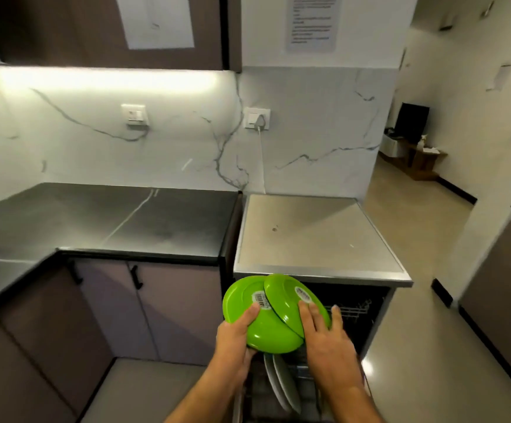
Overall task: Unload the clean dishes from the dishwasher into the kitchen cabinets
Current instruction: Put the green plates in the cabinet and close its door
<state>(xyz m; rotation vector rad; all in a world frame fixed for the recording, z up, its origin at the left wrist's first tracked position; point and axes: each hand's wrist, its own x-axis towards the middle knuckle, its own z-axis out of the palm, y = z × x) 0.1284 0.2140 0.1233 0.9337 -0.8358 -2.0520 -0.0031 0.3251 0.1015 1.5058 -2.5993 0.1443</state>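
I am observing two green plates, undersides facing me, above the open dishwasher (354, 312) at six o'clock. The left hand (235, 334) is gripping the left green plate (245, 303), fingers curled on its base. The right hand (324, 334) is pressing flat, fingers straight, on the right green plate (290, 297), which is overlapping the first. White plates (281, 383) are standing in the lower rack beneath.
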